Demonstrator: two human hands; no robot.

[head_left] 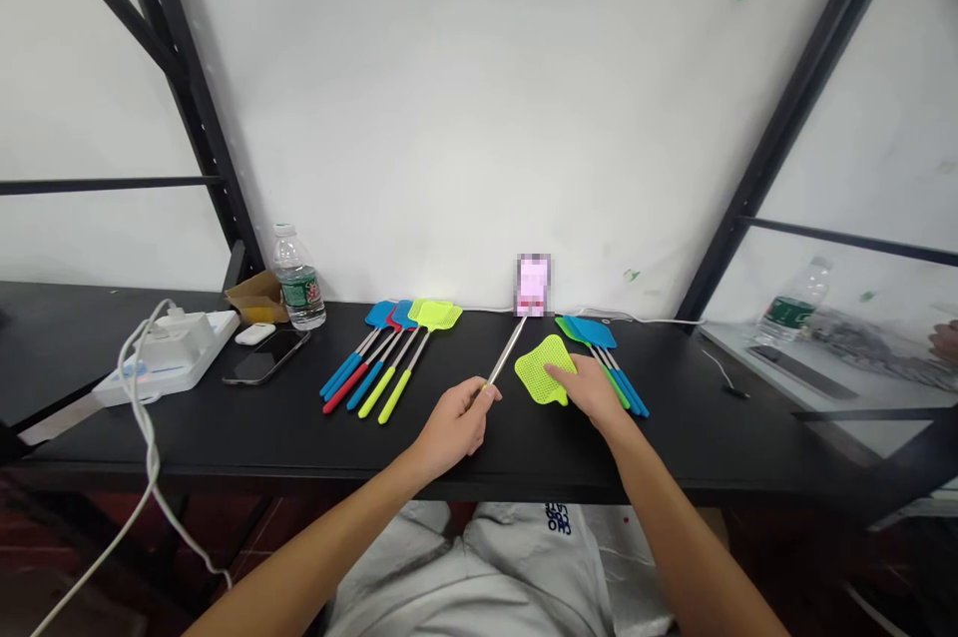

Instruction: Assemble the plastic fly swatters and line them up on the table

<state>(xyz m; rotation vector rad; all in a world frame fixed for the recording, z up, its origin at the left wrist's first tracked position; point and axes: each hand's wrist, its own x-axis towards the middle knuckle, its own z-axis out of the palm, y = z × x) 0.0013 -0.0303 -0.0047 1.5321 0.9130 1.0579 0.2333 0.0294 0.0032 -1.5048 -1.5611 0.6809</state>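
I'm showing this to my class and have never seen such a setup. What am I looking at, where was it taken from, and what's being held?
There is no machine here, just a person's bare hands. The single picture comes from a camera worn on the head, looking forward and down.

The left hand holds a thin silver metal rod; the right hand holds a yellow-green perforated swatter head.

On the black tabletop lie long-handled blue, red and yellow-green swatters to the left, and blue and green ones to the right. A clear plastic bottle and black phone sit further left.
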